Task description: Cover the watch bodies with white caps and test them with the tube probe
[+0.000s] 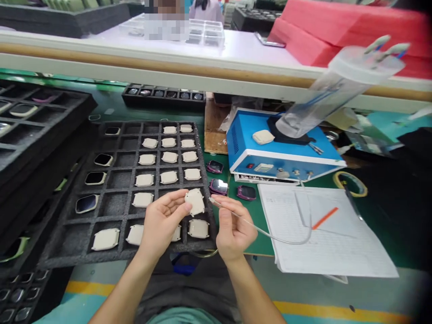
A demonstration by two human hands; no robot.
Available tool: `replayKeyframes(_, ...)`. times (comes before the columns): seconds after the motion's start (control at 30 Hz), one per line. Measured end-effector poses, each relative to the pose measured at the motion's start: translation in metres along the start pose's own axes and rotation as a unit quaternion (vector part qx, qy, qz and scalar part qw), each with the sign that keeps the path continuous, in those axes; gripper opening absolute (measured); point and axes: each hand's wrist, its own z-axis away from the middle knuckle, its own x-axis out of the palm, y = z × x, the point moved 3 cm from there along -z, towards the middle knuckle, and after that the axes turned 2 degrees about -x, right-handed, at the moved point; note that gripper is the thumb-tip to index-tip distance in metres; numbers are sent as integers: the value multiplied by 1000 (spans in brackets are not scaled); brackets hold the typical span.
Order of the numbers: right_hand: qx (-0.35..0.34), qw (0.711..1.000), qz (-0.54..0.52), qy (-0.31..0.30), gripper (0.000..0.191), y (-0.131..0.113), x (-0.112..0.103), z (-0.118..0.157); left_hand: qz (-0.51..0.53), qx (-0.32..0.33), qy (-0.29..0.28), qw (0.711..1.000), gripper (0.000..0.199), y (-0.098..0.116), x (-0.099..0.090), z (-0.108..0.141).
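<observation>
My left hand (166, 216) holds a cream-coloured square watch case (195, 202) between thumb and fingers, over the right side of a dark foam tray (118, 198). Just right of it, my right hand (235, 225) pinches the tip of a thin pale cable (270, 236); a small gap separates tip and case. The cable loops back to the front of a blue box (286, 155). Several similar cream cases (168, 177) sit in the tray's compartments, and dark-screened watches (87, 204) lie in its left column.
Purple watches (246, 192) lie on the green mat right of the tray. Papers (324, 247) with an orange strip lie at the right, near a tape roll (350, 183). A clear cylinder (330, 94) stands tilted on the box. Stacked foam trays (37, 135) rise at left; a shelf spans the back.
</observation>
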Motion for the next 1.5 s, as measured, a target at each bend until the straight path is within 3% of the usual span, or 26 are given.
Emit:
replayKeyframes(0.5, 4, 999, 43, -13, 15, -1, 0, 2, 54, -38, -14, 998, 52, -5, -2, 1)
replayKeyframes(0.83, -2, 999, 34, -2, 13, -4, 0, 2, 28, -9, -15, 999, 45, -5, -2, 7)
replayKeyframes(0.93, 1, 999, 30, 17, 12, -7, -1, 3, -93, 76, 6, 993, 37, 24, -27, 10)
replayKeyframes(1.03, 5, 1000, 15, 24, 10, -10, -1, 3, -317, 149, 41, 936, 31, 70, -77, 3)
replayKeyframes(1.1, 6, 1000, 6, 23, 9, -12, 0, 3, -444, 124, -25, 887, 28, 93, -110, -9)
replayKeyframes(1.2, 1, 1000, -2, 29, 8, -13, 1, 3, -545, 27, -194, 815, 26, 103, -141, -24)
replayKeyframes(1.27, -2, 999, -3, 36, 7, -13, 0, 4, -566, 12, -224, 793, 26, 103, -152, -26)
replayKeyframes(1.37, 1, 999, 0, 46, 6, -13, 0, 4, -585, 67, -116, 800, 30, 105, -167, -16)
replayKeyframes(1.43, 2, 999, 2, 48, 7, -13, 1, 5, -623, 79, -27, 778, 32, 103, -179, -4)
replayKeyframes(1.5, 1, 999, 4, 45, 7, -14, 1, 5, -661, 68, 24, 747, 32, 96, -190, 5)
